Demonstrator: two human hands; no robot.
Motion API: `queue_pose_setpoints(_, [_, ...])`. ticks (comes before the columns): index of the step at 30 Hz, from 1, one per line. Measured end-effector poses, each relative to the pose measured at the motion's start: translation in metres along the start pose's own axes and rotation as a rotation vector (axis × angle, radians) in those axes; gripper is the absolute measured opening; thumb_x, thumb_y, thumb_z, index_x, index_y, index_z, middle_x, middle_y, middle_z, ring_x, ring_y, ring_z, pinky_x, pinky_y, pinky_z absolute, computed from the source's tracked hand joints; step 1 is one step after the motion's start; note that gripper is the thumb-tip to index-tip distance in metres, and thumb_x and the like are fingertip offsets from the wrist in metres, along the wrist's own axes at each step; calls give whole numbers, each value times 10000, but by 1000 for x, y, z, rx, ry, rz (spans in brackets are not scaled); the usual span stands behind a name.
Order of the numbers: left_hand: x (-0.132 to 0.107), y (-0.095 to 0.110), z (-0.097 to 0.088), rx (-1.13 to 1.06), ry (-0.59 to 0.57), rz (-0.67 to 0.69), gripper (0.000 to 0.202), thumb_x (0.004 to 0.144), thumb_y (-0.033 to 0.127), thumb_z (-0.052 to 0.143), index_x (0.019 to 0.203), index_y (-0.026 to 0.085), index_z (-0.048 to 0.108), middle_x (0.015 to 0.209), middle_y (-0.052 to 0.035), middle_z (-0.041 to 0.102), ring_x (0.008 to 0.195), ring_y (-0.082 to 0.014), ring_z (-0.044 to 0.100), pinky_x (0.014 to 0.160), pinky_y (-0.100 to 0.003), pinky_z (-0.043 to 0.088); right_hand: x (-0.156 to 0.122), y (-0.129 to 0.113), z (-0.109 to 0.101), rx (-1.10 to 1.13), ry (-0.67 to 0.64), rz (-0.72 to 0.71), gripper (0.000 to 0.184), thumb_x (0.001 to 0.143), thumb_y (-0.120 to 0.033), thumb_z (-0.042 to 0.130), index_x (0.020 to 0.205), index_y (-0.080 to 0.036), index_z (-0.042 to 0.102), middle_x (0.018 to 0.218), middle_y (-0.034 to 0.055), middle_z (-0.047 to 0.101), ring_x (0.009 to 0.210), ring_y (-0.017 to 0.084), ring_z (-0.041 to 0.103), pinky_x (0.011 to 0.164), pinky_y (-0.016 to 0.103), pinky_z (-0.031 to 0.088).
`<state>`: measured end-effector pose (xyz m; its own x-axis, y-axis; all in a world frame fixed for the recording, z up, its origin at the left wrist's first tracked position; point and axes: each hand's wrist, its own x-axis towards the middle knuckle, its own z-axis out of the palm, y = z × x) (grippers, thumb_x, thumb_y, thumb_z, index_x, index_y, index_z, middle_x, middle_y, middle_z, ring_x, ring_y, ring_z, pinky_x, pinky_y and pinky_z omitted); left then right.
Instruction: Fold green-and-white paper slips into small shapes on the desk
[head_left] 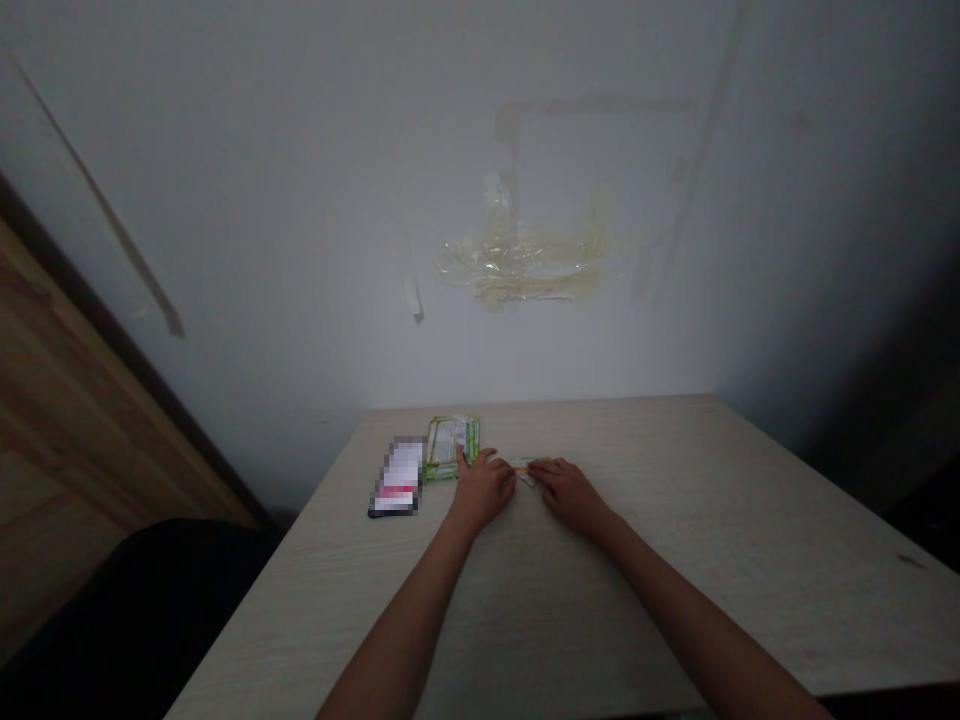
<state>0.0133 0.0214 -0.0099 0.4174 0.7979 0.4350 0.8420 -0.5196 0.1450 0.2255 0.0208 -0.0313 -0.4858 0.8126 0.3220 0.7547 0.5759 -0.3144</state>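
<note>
Both my hands rest on a pale wooden table [675, 520], close together near its far middle. Between them lies a small yellow-and-white strip or packet [526, 465]. My left hand [481, 490] touches its left end with fingers curled, and my right hand [566, 490] pinches its right end. A green-and-white packet [450, 445] lies flat just beyond my left hand, with one finger reaching to its edge.
A phone [397, 478] lies left of the green packet. A white wall with old tape marks [525, 265] rises right behind the table. A wooden panel [67, 420] stands at the left, and something dark [127, 610] sits at the lower left.
</note>
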Motion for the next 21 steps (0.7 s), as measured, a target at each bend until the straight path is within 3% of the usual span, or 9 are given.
queue_pose_setpoints(8, [-6, 2, -5, 53, -38, 50, 203, 904, 384, 483, 1010, 328, 647, 1006, -3, 678, 1147, -266, 502, 1047, -758, 29, 0, -1, -1, 14, 19, 0, 500, 814, -108, 458, 1289, -208, 576, 1326, 26, 591, 1172, 199, 493, 1053, 366, 356])
queue_pose_setpoints(21, [-7, 4, 2, 49, -65, 7, 260, 876, 467, 504, 1070, 371, 649, 1104, -23, 605, 1274, -345, 382, 1046, -761, 52, 0, 0, 1, 19, 4, 23, 519, 810, -104, 458, 1308, -213, 557, 1354, 30, 567, 1200, 201, 476, 1069, 388, 332])
